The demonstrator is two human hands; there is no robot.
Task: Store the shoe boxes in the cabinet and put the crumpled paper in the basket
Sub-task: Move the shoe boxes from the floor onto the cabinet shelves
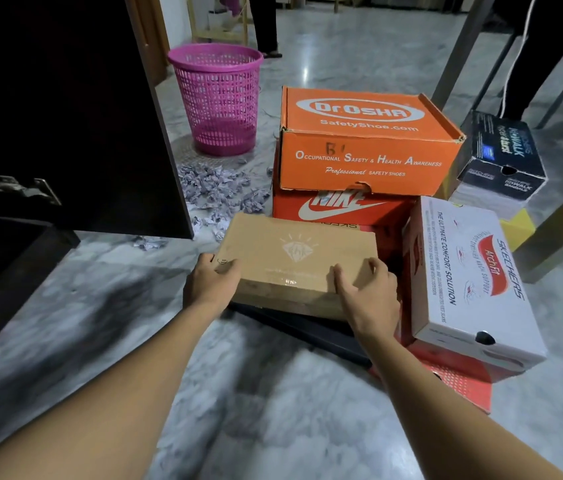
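Fingers [225, 264] of the left hand [211, 282] curl over the near left corner of a brown shoe box [297, 261], while the right hand [366, 296] clamps its near right edge, fingertips on the lid and thumb down the front face. The box rests on a flat black box [307, 329] on the marble floor, apparently about to be lifted. The job looks barely begun: the orange Dr.Osha box [366, 143] sits atop a Nike box [339, 206], a white Skechers box [470, 278] lies on a red box [460, 379], and a dark Skechers box [501, 154] stands on more boxes behind. All are shut, their contents hidden. To the left the cabinet [3, 258] stands with its door [65, 116] open, its inside too dark to tell whether any box is stored. The crumpled paper [214, 188] lies scattered on the floor just beside the pink basket [217, 98], through whose lattice no paper shows
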